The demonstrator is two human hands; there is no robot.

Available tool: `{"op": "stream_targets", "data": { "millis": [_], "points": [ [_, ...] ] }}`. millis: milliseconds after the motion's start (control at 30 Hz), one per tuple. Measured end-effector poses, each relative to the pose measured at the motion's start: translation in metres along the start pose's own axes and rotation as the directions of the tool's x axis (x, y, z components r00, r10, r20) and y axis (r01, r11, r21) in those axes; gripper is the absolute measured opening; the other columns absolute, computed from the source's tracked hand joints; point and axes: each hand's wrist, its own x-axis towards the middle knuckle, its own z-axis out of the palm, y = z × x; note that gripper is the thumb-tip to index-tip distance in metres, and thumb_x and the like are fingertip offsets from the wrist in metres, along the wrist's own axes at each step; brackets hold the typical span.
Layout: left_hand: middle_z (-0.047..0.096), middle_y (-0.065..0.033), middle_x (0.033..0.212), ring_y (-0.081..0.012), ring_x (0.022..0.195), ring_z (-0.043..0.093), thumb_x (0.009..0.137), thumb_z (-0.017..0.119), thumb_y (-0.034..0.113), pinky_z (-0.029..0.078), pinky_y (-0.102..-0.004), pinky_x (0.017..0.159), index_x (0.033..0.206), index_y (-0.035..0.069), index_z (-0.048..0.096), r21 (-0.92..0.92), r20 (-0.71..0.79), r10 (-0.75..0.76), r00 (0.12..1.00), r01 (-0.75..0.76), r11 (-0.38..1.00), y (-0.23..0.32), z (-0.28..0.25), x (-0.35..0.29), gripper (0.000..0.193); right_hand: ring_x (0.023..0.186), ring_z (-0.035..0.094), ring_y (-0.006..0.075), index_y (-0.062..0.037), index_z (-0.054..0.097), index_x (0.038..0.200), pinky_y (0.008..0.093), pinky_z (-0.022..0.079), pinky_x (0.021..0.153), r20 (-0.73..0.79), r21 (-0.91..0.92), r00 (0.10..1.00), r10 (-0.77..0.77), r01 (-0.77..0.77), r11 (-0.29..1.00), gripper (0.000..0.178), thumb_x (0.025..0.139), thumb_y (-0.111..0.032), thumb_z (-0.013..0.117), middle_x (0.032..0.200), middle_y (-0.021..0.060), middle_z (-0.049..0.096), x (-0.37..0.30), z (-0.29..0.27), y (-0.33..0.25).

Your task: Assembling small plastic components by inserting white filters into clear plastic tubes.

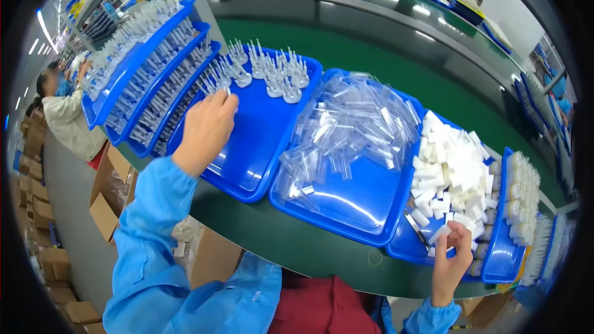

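Note:
My left hand (207, 125) reaches over the left-middle blue tray (244, 170). Its fingers are closed at the top of a clear plastic part with a thin upright stem (218, 80). More clear stemmed parts (286, 77) stand in clusters along the tray's far side. At the right, my right hand (453, 260) pinches a small white block-like piece (439, 234) between thumb and fingers. It is over the near edge of a blue tray heaped with similar white pieces (455, 164). A slim dark metal tool (416, 227) lies beside that pile.
Between my hands, a blue tray (352, 201) holds loose clear plastic tubes (365, 120). Stacked trays of stemmed parts (151, 77) rise at the left. Another tray (502, 263) stands at far right. Cardboard boxes (213, 260) sit below the green table (247, 226); a person (68, 114) is at far left.

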Motion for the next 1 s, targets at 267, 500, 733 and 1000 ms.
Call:
{"op": "stream_targets", "data": {
  "millis": [267,500,733,1000],
  "points": [
    [0.065,-0.0086,0.094,-0.0243,0.081,0.065,0.080,0.075,0.001,0.052,-0.0349,0.068,0.098,0.005,0.067,-0.553,0.007,-0.244,0.970,0.207,0.807,0.043,-0.030,-0.033,0.021,0.078,0.068,0.0151,0.0022,0.057,0.113,0.0254,0.052,0.068,0.093,0.409,0.993,0.074,-0.106,0.906,0.027,0.088,0.006,0.066,0.091,0.0088,0.066,0.003,0.029,-0.028],
    [0.068,-0.0086,0.096,-0.0247,0.082,0.068,0.080,0.077,0.001,0.056,-0.0355,0.069,0.108,0.009,0.073,-0.954,-0.004,0.290,0.957,-0.090,0.286,0.179,-0.080,-0.061,0.029,0.077,0.067,0.0154,0.0018,0.057,0.117,0.0265,0.055,0.065,0.348,0.794,0.904,0.248,-0.424,0.435,0.023,0.095,-0.004,0.063,0.095,0.0119,0.069,0.011,0.056,-0.050],
    [0.065,-0.0061,0.099,-0.0202,0.077,0.066,0.082,0.077,0.001,0.055,-0.0310,0.064,0.109,0.009,0.074,-0.985,-0.033,0.366,0.930,-0.093,0.145,0.221,-0.068,-0.069,0.028,0.078,0.067,0.0106,0.0013,0.058,0.116,0.0232,0.053,0.064,0.317,0.799,0.908,0.275,-0.411,0.438,0.021,0.097,-0.006,0.064,0.094,0.0085,0.069,0.004,0.048,-0.039],
    [0.068,-0.0105,0.105,-0.0254,0.083,0.069,0.076,0.079,-0.007,0.056,-0.0335,0.068,0.110,0.005,0.069,-0.981,0.027,0.165,0.986,-0.005,0.191,0.231,-0.066,-0.072,0.037,0.082,0.069,0.0107,0.0014,0.059,0.123,0.0230,0.054,0.068,0.467,0.716,0.882,0.054,-0.414,0.562,0.031,0.094,-0.004,0.069,0.094,0.0094,0.071,-0.007,0.037,-0.033]
  ]
}}
